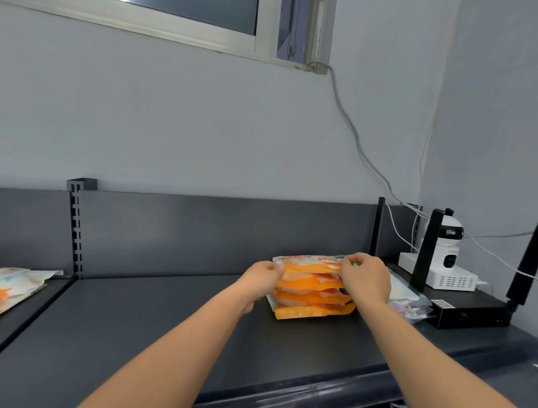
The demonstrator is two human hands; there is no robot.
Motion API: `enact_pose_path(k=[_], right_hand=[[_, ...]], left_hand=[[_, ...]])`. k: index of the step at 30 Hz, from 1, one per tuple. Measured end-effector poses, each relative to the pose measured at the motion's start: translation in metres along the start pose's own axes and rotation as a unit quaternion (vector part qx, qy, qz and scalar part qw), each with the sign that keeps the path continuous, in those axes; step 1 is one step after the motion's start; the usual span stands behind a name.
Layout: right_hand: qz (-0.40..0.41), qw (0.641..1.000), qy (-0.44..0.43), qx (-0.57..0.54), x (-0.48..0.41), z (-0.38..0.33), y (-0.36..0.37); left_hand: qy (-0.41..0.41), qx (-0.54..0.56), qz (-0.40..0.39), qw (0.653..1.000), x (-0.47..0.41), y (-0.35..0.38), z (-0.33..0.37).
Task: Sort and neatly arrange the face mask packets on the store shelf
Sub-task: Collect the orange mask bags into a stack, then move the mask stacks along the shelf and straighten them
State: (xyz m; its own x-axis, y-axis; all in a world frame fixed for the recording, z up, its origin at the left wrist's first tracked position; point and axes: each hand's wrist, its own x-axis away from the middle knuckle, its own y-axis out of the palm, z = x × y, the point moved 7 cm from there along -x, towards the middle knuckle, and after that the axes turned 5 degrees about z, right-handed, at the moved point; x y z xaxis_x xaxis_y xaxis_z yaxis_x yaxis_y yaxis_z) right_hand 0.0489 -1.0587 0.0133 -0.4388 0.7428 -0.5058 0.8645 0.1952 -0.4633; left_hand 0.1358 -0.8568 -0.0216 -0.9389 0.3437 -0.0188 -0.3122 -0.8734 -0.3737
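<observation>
A stack of several orange-and-white face mask packets [311, 297] lies on the dark grey shelf [153, 328], right of centre near the back panel. My left hand [260, 280] pinches the left edge of the top packet [308, 263]. My right hand [366, 277] grips that same packet's right edge, its fingers curled over the stack's right side. More packets of the same kind [8, 286] lie loosely on the neighbouring shelf section at the far left. A clear packet with pale print [407, 300] lies behind my right hand, partly hidden.
A black router with upright antennas [471, 311] sits at the shelf's right end, with a white box [442, 277] and a small white camera [449, 240] behind it. Cables run up the wall to the window. A slotted upright [75, 227] divides the shelf sections.
</observation>
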Motion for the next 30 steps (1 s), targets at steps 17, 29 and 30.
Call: enact_pose_path(k=[17,29,30], right_hand=[[-0.130,0.943,-0.298,0.072,0.072,-0.125,0.066],[-0.360,0.875,-0.320,0.043,0.182,-0.207,0.150],[-0.369,0.869,-0.327,0.039,0.193,-0.216,0.154]], left_hand=[[-0.008,-0.230,0.142,0.963,0.045,-0.140,-0.037],[-0.055,-0.352,0.255,0.899,0.124,-0.278,-0.079],[-0.057,-0.360,0.262,0.893,0.131,-0.288,-0.082]])
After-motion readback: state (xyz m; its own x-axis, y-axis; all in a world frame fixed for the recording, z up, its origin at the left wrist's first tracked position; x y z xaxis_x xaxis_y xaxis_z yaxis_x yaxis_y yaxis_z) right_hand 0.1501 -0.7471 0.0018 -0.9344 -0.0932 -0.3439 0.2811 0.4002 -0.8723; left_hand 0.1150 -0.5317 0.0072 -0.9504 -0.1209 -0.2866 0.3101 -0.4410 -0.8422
